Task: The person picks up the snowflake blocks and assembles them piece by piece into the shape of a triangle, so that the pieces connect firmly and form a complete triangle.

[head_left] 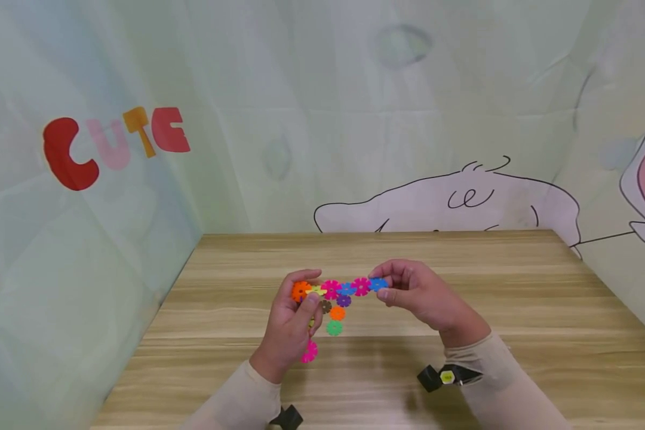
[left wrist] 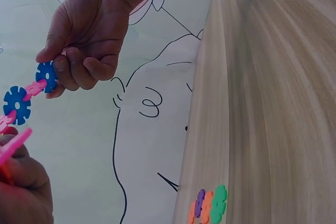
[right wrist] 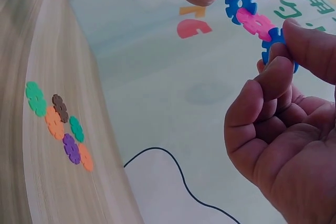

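Plastic flower discs form a chain (head_left: pixel 338 288) held above the table (head_left: pixel 516 310); left hand (head_left: pixel 292 325) grips 1 end, right hand (head_left: pixel 419 292) pinches the blue disc (head_left: pixel 378 284). Best press straight, both ends steady.

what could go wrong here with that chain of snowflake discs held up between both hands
1. The chain hangs in the air above the table, gripped only at its ends by the left hand and right hand; a twist or pull might pop a slotted joint apart.
2. The right hand only pinches the end blue disc, so it could slip out.
3. A dropped piece could scatter the loose discs lying on the table.
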The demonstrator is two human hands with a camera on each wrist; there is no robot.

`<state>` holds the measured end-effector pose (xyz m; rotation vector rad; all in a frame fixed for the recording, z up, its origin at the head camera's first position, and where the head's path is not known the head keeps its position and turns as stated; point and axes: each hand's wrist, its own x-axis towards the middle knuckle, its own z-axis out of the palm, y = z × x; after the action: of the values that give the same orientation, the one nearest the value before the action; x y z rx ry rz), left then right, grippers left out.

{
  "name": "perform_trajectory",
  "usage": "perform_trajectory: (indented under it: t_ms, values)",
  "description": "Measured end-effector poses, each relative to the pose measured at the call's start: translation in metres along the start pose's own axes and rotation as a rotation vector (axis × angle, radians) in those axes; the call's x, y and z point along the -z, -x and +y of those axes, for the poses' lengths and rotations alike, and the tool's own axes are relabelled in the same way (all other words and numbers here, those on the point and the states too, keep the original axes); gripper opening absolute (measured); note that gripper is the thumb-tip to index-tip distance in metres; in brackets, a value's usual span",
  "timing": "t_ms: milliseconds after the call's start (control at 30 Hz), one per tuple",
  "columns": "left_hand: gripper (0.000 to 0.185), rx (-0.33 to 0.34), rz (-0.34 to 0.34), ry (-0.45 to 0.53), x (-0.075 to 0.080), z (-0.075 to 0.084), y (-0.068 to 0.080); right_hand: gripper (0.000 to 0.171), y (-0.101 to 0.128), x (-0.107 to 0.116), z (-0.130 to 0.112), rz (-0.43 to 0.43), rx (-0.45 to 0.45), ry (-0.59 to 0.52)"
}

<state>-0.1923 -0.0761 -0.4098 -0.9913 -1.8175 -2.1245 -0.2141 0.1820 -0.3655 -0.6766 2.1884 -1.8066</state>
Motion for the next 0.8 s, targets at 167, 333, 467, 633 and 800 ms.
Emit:
perform_trajectory:
  t_ms: [167,333,467,633,800]
  values:
    - [0.031,-0.021,0.002,0.013,-0.0018,0.0004,0.0001,0.025,-0.0003,-0.0012,-0.0008,0.003,0.004,0.001]
    - [0.032,-0.035,-0.001,0.035,-0.0029,-0.0011,0.0007,0.025,-0.0004,-0.0023,-0.0007,0.022,-0.008,-0.002]
    - [0.031,-0.047,0.003,0.038,-0.0036,-0.0023,0.0008,0.025,-0.0006,-0.0032,-0.0004,0.032,-0.010,0.003]
    - [0.031,-0.059,0.004,0.027,-0.0038,-0.0045,0.0009,0.023,-0.0012,-0.0036,0.0003,0.031,0.002,0.007]
    - [0.030,-0.085,-0.002,0.035,-0.0040,-0.0060,0.0006,0.024,-0.0020,-0.0034,0.0028,0.006,0.012,-0.005]
